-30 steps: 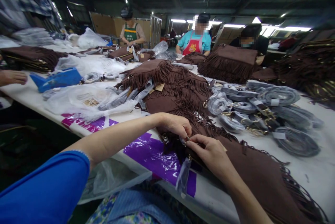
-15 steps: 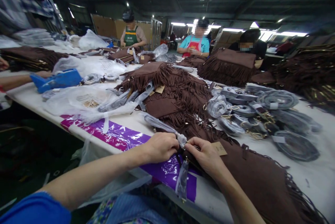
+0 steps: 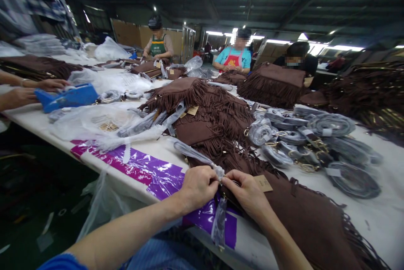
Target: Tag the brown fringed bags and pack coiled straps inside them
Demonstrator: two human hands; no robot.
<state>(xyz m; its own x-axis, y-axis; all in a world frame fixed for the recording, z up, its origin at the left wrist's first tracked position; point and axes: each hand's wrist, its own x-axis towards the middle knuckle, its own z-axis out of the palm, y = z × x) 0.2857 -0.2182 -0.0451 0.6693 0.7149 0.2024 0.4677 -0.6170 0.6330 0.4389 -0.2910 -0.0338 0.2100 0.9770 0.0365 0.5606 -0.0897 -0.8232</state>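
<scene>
My left hand (image 3: 202, 183) is closed in a pinch on the bunched end of a wrist strap (image 3: 197, 158) wrapped in clear plastic. Right beside it, my right hand (image 3: 244, 192) pinches at the near corner of a brown fringed bag (image 3: 303, 207); the small part between its fingertips is hidden. The two sets of fingertips nearly touch. The bag lies flat on the table edge, and a tan paper tag (image 3: 263, 183) sticks out beyond my right hand. Below my fingers hangs another plastic-wrapped strip (image 3: 219, 221) with a metal end.
More fringed bags (image 3: 214, 105) are heaped ahead. Coiled straps in plastic (image 3: 284, 135) with gold clasps lie to the right. At left are a blue tape dispenser (image 3: 67, 97), a co-worker's hands (image 3: 47, 84) and a plastic bag of tags (image 3: 94, 120). Purple film (image 3: 164, 177) covers the table edge.
My hands stay pinched together at the strap end and have shifted slightly. At left, the co-worker's hands have come further in, to the blue tape dispenser.
</scene>
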